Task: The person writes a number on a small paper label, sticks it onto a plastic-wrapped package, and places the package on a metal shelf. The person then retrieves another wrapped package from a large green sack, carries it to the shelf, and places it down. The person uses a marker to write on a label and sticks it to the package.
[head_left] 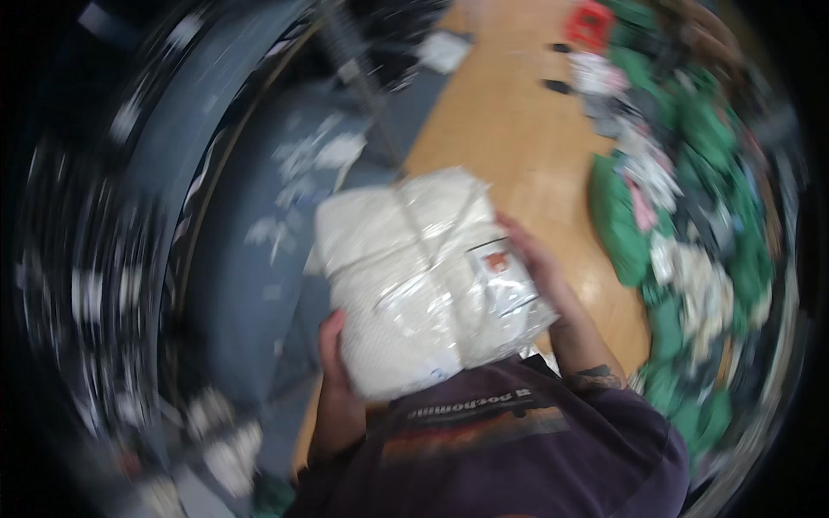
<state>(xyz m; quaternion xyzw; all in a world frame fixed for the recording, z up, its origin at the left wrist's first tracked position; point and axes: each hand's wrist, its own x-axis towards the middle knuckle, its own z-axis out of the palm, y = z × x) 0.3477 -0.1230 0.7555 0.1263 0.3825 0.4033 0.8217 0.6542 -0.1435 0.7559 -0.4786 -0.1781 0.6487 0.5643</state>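
Close against my chest I carry a bulky white bundle [389, 285], squarish, soft-looking and wrapped in clear plastic. Crossing bands run over its top, and a label with a small brown picture lies on its right part. My left hand [332, 345] grips the bundle's left lower side, with the thumb up along the edge. At the right side, my right hand [535, 255] holds the bundle by its edge, its fingers partly hidden behind the plastic. What the bundle contains looks like folded white cloth, though blur hides the detail.
A tan wooden floor [509, 112] stretches ahead. Along the right lie green sacks [617, 220] and heaps of loose clothing [699, 285], with a red container [590, 26] at the far end. To the left is a grey-blue surface [233, 285] with scattered white scraps. The left edge is smeared by motion.
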